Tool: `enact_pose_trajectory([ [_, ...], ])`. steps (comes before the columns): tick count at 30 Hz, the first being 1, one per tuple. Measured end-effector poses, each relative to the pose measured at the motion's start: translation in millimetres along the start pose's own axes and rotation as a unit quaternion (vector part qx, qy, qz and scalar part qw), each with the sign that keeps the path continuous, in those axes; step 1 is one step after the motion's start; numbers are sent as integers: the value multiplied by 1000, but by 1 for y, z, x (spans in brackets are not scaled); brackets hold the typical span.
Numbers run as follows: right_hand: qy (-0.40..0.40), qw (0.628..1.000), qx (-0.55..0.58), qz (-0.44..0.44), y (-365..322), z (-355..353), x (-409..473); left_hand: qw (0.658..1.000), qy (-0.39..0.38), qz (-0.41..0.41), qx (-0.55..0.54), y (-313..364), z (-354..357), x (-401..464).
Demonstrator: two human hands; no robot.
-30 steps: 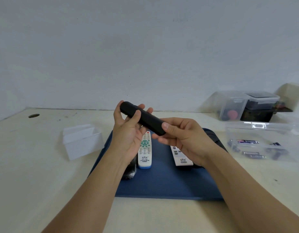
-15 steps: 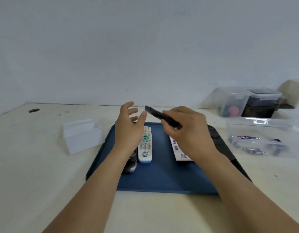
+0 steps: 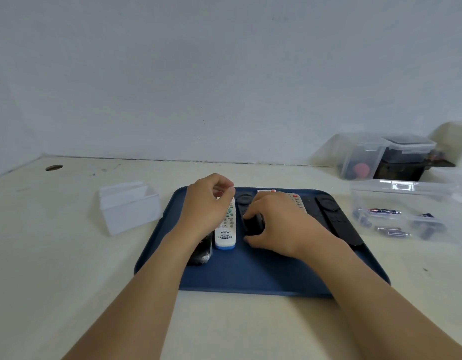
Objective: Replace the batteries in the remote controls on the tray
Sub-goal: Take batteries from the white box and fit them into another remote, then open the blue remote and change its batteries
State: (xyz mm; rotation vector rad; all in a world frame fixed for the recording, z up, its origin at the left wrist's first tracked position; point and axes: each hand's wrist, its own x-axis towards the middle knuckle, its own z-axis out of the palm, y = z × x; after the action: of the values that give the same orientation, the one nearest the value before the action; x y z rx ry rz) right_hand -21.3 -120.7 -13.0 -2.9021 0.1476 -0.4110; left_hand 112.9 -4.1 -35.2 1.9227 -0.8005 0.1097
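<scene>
The right hand [image 3: 282, 224] is resting low on the blue tray [image 3: 250, 276], its thumb and fingers curling around the near end of a black remote [image 3: 253, 222] that is lying on the tray between the white remote [image 3: 226, 227] and a second white remote [image 3: 296, 201], most of which the hand is covering. The left hand [image 3: 206, 209] is hovering over the tray's left part, above the white remote's far end, with its fingers curled inward and its fingertips [image 3: 228, 189] meeting the thumb; whether anything small is pinched there cannot be told. Under the left wrist a dark remote [image 3: 201, 252] is lying just beside the white one. On the tray's right side a long black remote [image 3: 336, 219] is lying at a slant, reaching toward the right edge. The tray is sitting on a pale table [image 3: 68, 255]. To its left a small white box [image 3: 129, 206] is standing apart from it. To the right a clear tub [image 3: 406, 193] is holding several batteries [image 3: 383, 211], and behind it two more lidded containers [image 3: 380, 157] are standing by the wall.
</scene>
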Motion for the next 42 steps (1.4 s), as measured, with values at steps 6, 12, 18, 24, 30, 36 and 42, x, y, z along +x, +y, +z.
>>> enact_pose_trajectory([
  [6, -26, 1000, 4, 17, 0, -1, -2, 998, 8, 16, 63, -1, -4, 0],
  [12, 36, 996, 76, -3, -8, 5, -1, 993, 13, 43, 112, -3, -14, 1],
  [18, -1, 1000, 22, -16, -35, 13, 1, 954, 27, -19, 298, -23, -85, -5],
  [24, -16, 998, -54, 15, -46, 20, 3, 923, -59, -98, 367, -55, -121, -35],
  [30, 2, 997, -44, 56, -55, 23, 8, 951, 5, -51, 306, -63, -117, -52],
  [36, 34, 993, 33, 112, -52, 32, 11, 946, 37, -32, 320, -70, -115, -53],
  [42, 195, 905, 302, 228, -31, 6, 15, 952, 86, -22, 292, -74, -114, -51],
])
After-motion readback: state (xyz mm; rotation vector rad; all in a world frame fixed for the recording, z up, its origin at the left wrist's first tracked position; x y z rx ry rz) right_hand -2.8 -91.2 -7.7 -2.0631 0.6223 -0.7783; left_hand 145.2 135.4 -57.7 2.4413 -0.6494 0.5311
